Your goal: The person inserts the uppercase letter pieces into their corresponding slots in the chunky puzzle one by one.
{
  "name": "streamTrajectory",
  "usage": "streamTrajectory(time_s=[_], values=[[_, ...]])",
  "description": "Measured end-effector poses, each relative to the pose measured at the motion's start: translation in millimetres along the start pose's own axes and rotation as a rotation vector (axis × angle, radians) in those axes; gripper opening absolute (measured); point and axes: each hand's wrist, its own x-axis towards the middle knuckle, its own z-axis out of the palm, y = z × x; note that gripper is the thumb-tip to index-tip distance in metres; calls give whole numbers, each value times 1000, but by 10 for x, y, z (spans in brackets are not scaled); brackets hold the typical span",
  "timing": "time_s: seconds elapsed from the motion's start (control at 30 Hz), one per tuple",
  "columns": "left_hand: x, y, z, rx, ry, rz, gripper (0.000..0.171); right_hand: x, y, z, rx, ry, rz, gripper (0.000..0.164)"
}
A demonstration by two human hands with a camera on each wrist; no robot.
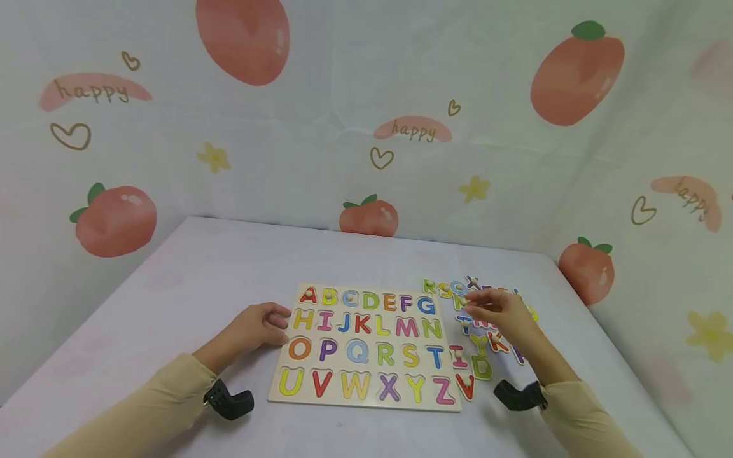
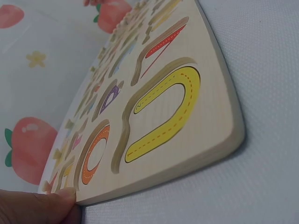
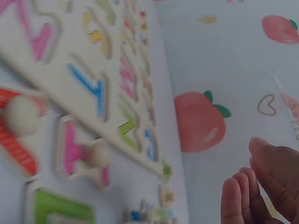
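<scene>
A wooden alphabet puzzle board (image 1: 366,375) lies flat on the white table, printed with coloured letters in recesses. A, B and C in its top row show knobs. My left hand (image 1: 258,329) rests at the board's left edge; in the left wrist view its thumb (image 2: 56,203) touches the edge near the orange O. Over the loose letter pieces right of the board, my right hand (image 1: 501,312) has its fingertips near a green N piece (image 1: 460,302). Right wrist view: thumb and fingers (image 3: 231,200) are apart, with nothing visible between them.
Knobbed letter pieces lie right of the board, among them a red V (image 1: 466,387), a green D (image 1: 481,367), a pink I (image 1: 458,357) and a red K (image 1: 498,342). A fruit-patterned cloth (image 1: 321,127) hangs behind the table (image 1: 172,286).
</scene>
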Motion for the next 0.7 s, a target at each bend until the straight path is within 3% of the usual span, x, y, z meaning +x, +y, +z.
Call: streamTrajectory(time_s=[0.17, 0.43, 0.7], values=[[-2, 0, 14, 6, 9, -8, 49, -159, 194, 28, -34, -18, 74, 42], [-32, 32, 14, 4, 18, 7, 48, -367, 403, 55, -90, -22, 75, 37], [-27, 28, 16, -6, 21, 7, 48, -468, 536, 82, -61, -40, 102, 37]])
